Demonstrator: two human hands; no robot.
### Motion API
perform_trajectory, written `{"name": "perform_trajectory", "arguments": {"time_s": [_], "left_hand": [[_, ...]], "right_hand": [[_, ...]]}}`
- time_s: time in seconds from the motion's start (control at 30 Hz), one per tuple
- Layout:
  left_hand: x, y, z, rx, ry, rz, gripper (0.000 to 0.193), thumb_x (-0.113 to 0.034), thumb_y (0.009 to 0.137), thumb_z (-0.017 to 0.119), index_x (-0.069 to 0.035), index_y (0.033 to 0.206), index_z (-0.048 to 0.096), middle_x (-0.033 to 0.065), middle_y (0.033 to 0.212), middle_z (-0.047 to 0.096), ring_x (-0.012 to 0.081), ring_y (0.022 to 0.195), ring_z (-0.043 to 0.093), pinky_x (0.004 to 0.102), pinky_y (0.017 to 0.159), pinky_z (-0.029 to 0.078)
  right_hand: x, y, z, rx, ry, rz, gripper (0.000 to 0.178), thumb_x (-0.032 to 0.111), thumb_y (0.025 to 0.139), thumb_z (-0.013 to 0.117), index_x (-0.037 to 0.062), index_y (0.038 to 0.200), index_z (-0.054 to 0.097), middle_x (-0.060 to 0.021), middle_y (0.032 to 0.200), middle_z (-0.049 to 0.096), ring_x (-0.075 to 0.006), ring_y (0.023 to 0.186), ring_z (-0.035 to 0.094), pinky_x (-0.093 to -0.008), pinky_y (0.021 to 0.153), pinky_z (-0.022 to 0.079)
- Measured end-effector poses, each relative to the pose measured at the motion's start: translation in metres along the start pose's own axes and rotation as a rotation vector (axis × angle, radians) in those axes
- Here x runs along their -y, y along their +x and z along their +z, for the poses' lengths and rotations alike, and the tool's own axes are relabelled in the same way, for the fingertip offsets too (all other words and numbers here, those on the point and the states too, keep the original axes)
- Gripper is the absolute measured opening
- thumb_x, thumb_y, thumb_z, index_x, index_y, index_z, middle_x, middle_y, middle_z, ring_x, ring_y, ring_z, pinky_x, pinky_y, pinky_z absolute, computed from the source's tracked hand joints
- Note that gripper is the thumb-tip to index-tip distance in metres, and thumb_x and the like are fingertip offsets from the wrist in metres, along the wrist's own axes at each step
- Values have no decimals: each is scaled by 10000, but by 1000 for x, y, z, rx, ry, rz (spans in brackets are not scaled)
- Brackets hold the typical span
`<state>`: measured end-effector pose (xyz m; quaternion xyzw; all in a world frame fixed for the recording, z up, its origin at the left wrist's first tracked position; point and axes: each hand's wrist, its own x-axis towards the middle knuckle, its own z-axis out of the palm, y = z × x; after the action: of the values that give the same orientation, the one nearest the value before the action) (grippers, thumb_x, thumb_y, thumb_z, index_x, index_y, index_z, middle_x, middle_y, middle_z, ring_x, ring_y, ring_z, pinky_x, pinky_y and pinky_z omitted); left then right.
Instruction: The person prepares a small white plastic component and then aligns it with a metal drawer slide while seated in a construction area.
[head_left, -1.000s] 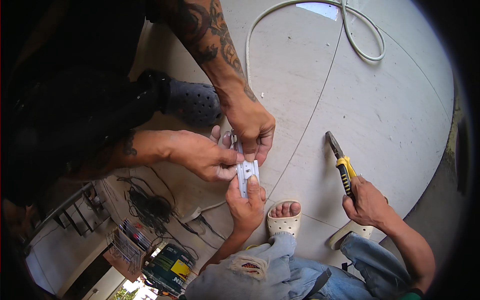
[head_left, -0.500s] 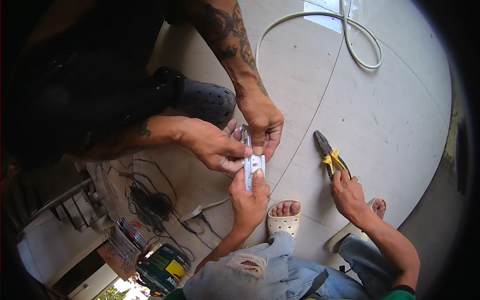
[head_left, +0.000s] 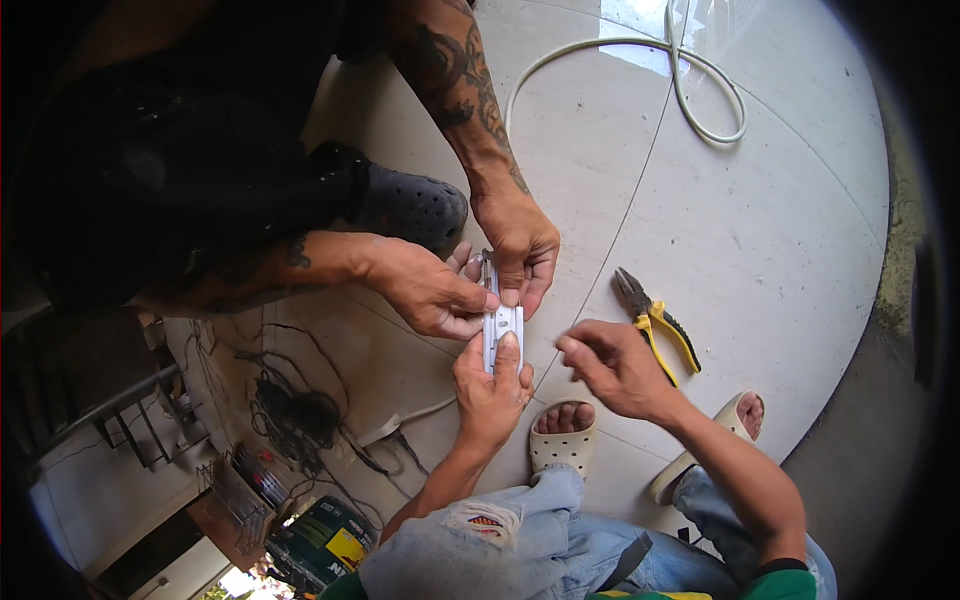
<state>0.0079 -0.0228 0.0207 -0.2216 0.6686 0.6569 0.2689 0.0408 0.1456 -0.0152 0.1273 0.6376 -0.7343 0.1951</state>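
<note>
My left hand (head_left: pixel 492 400) grips the near end of a narrow white rectangular fitting (head_left: pixel 503 325), with the thumb pressed along its top. It has a small slot and a metal-looking strip at the far end. A co-worker's two hands (head_left: pixel 430 290) pinch that far end from the left and above. My right hand (head_left: pixel 618 368) hovers just right of the fitting, fingers loosely curled and apart, with nothing visible in them. Combination pliers (head_left: pixel 650 315) with yellow and black handles lie on the tiles beyond my right hand, handles spread.
A pale cable (head_left: pixel 735 125) loops across the tiled floor at the far right. Dark tangled wires (head_left: pixel 295 405) lie to the left, near a dark green and yellow box (head_left: pixel 325 540). The co-worker's dark clog (head_left: pixel 420 205) stands left of the fitting.
My right hand has let go of the pliers and moved left toward the fitting. The pliers stay on the floor. My left hand and the co-worker's hands keep hold of the fitting.
</note>
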Motion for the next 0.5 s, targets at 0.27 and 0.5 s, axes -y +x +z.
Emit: {"name": "perform_trajectory", "arguments": {"time_s": [0.27, 0.5], "left_hand": [[14, 5, 3, -76, 172, 194, 220, -212, 1013, 492, -13, 1075, 562, 6, 631, 503, 57, 465, 429, 199, 396, 359], [14, 6, 4, -134, 111, 141, 236, -231, 998, 521, -5, 1029, 580, 17, 633, 529, 61, 464, 456, 207, 388, 365]], "right_hand": [[-1, 26, 44, -12, 479, 108, 252, 178, 949, 599, -65, 931, 664, -51, 728, 637, -86, 596, 585, -239, 526, 484], [-7, 33, 44, 40, 549, 157, 226, 154, 953, 593, -67, 944, 639, -51, 750, 633, -82, 589, 588, -236, 527, 505]]}}
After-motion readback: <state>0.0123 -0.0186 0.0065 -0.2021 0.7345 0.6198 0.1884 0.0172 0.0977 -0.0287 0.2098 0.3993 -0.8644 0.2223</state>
